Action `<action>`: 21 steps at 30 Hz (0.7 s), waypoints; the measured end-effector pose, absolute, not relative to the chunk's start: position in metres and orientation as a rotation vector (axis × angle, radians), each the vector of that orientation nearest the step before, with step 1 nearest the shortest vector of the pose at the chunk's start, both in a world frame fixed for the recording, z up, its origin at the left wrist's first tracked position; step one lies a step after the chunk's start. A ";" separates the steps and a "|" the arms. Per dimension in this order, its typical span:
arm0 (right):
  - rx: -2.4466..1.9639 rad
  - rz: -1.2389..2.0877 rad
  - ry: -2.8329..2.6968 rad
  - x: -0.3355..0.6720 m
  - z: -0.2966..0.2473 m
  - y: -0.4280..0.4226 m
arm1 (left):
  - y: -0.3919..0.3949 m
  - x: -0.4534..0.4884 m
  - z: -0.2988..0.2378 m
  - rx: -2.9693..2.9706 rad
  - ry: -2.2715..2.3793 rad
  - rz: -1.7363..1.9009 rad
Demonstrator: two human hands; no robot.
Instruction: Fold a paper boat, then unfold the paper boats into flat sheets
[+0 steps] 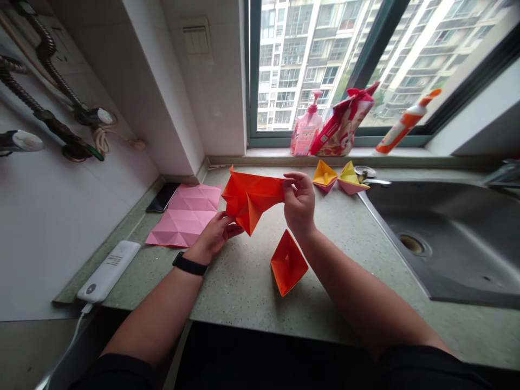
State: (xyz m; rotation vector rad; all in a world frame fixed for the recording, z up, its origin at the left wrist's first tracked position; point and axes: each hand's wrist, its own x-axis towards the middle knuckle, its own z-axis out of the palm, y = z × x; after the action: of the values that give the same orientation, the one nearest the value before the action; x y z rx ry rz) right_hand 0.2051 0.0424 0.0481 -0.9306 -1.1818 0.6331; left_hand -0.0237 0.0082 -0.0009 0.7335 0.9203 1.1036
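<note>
Above the counter I hold a sheet of orange origami paper (260, 192), partly folded, with creases and a point jutting downward. My left hand (219, 232) grips its lower left edge between thumb and fingers. At the right end, my right hand (299, 201) pinches the paper. A folded orange paper boat (289, 265) rests on the counter below my right hand. To the left lies a creased pink sheet of paper (184, 214), with an orange edge showing under it. Two small folded boats, one yellow-orange (325, 174) and one yellow and pink (351, 179), stand near the sink.
A steel sink (447, 233) is set into the counter (244, 292) on the right. On the left are a white power bank (109, 271) with a cable and a dark phone (162, 197). A pink pump bottle (305, 130), red bag (344, 124) and orange-white bottle (406, 123) line the windowsill.
</note>
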 end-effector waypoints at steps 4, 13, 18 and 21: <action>-0.925 0.658 -1.187 0.202 0.049 0.039 | 0.010 -0.027 -0.005 0.570 0.828 1.038; -1.047 0.983 -1.046 0.207 0.039 0.051 | -0.001 -0.031 0.016 0.564 0.642 1.091; -1.180 1.308 -1.129 0.215 0.040 0.055 | -0.002 -0.031 0.021 0.647 0.551 1.153; -1.169 1.437 -1.255 0.221 0.043 0.054 | 0.001 -0.034 0.017 0.767 0.629 1.192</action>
State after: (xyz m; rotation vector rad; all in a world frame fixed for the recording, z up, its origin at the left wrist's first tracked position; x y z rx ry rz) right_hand 0.2206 0.0543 0.0428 -1.1689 -1.2552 1.4368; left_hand -0.0340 0.0009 0.0168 0.7668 0.6294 1.1916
